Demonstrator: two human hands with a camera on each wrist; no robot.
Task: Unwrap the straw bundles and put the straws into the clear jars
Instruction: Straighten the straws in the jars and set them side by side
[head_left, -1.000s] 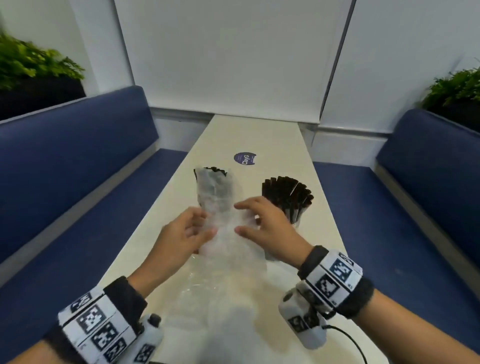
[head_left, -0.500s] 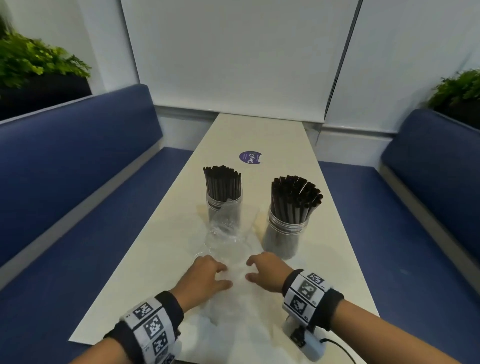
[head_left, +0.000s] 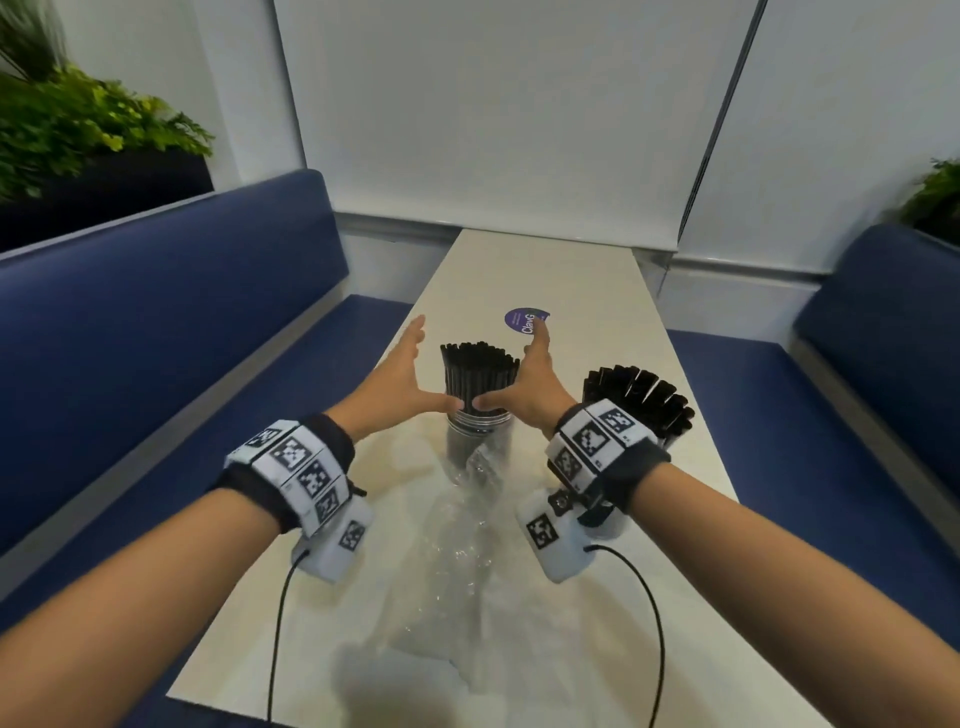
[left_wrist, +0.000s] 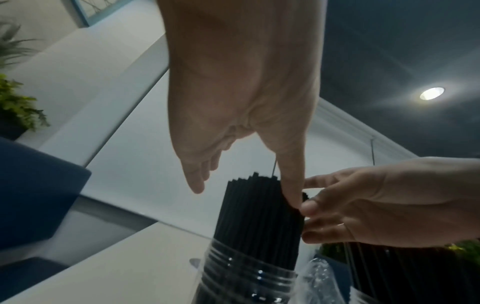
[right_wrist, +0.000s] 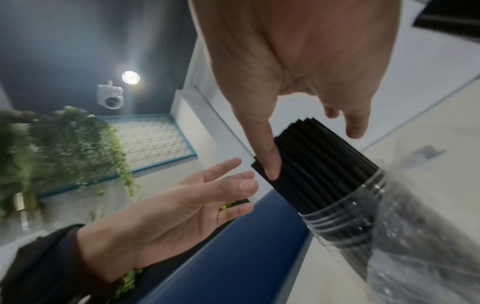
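Black straws (head_left: 479, 376) stand upright in the left clear jar (head_left: 478, 441). My left hand (head_left: 402, 376) and right hand (head_left: 535, 379) flank this bundle, fingers straight, each thumb touching the straws' near side. In the left wrist view, my left hand (left_wrist: 241, 92) has its thumb against the straws (left_wrist: 259, 216) above the jar (left_wrist: 241, 283). In the right wrist view, my right hand (right_wrist: 298, 61) has its thumb on the straws (right_wrist: 319, 168). A second jar of fanned black straws (head_left: 639, 400) stands to the right. Empty clear wrap (head_left: 467, 545) lies in front of the jars.
The narrow cream table (head_left: 571, 291) runs away from me between two blue benches (head_left: 156, 338). A round purple sticker (head_left: 524, 321) sits behind the jars. Cables hang from both wrist cameras over the table's near edge.
The wrap came off the left jar's straws and was laid on the table. Both hands then let go of it and rose forward to either side of those straws.
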